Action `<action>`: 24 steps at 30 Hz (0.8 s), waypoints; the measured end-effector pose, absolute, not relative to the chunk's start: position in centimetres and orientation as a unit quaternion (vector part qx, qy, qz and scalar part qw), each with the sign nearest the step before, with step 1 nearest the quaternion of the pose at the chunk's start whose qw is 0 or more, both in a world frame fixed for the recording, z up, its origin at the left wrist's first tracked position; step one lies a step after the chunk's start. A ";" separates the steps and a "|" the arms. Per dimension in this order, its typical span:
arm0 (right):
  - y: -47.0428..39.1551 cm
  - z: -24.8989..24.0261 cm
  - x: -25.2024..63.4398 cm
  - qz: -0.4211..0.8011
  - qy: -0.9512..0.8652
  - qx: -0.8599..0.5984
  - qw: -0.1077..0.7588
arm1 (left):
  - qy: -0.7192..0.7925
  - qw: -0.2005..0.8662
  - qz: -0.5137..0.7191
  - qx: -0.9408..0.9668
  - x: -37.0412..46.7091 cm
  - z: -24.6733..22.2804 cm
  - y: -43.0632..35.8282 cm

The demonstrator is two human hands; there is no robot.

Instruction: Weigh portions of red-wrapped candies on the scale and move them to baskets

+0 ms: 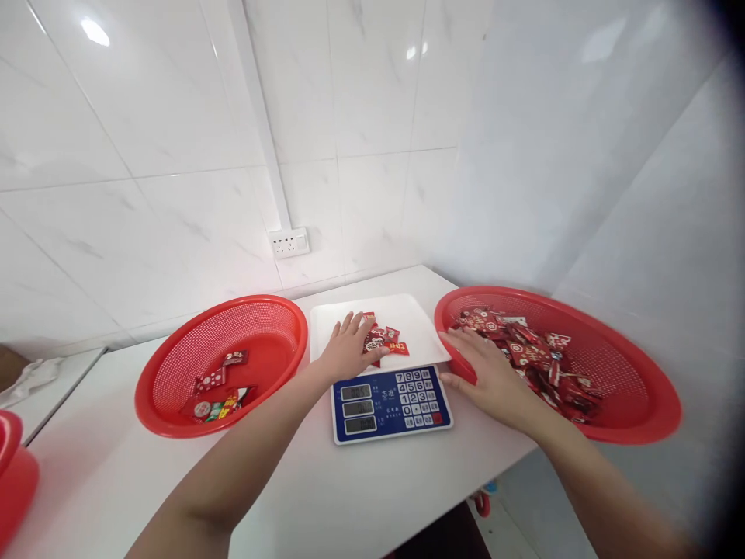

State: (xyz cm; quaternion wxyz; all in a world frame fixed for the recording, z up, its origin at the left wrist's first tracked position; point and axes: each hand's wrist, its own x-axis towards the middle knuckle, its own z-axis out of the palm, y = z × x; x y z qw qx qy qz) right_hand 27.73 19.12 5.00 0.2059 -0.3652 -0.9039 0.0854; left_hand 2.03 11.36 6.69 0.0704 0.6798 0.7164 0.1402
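A digital scale point(393, 405) with a blue keypad panel and a white weighing tray point(334, 314) sits on the white table. Several red candy packets point(396, 348) lie on that tray. My left hand point(348, 349) is over the tray, fingers spread, at the left side of the packets. At the scale's right edge, my right hand point(483, 376) has its fingers apart beside the near-left rim of the right red basket point(652, 388). That basket holds many red packets point(529, 355). Neither hand shows anything gripped.
A left red basket point(174, 361) holds several packets point(213, 379). Part of another red container point(17, 489) shows at the far left. Behind the table point(291, 497) rises a tiled wall with a socket point(289, 243). Crumpled white material point(32, 380) lies at the left edge.
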 end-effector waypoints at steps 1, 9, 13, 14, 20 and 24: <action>18.8 4.7 28.5 0.082 -0.904 -0.373 0.191 | 0.718 0.068 0.134 0.680 2.5 6.5 12.7; 18.4 3.1 30.6 0.102 -0.894 -0.394 0.186 | 0.749 0.006 0.098 0.655 5.4 5.0 16.7; 18.6 2.6 30.5 0.107 -0.881 -0.407 0.217 | 0.734 -0.031 0.102 0.670 5.1 4.9 16.1; 18.6 2.5 30.5 0.109 -0.878 -0.410 0.222 | 0.729 -0.036 0.104 0.676 4.9 5.0 15.9; 18.6 2.5 30.7 0.137 -0.863 -0.424 0.238 | 0.709 -0.040 0.105 0.696 4.2 6.5 15.2; 18.6 2.5 31.0 0.174 -0.848 -0.440 0.238 | 0.747 -0.057 0.098 0.655 -1.1 9.4 12.2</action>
